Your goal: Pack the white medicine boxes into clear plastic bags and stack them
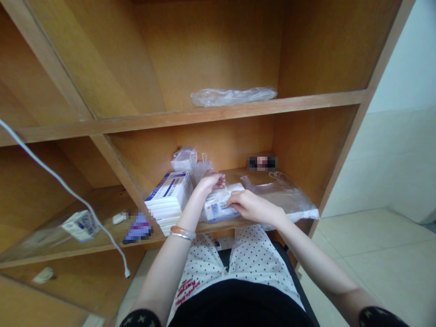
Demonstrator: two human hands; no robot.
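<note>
On the lower wooden shelf [238, 175] lies a clear plastic bag [220, 204] holding white and blue boxes. My left hand [211, 180], with a bracelet on the wrist, is closed in a pinch on the bag's thin white tie at its top. My right hand [250, 205] rests on the bag's right side with fingers curled onto the plastic. A stack of white boxes with blue print [169, 200] stands just left of my left forearm.
More clear plastic bags [288, 197] lie to the right on the same shelf, and another [233, 96] on the shelf above. A white cable [68, 190] hangs across the left compartment, which holds a small box [80, 225]. Tiled floor lies at right.
</note>
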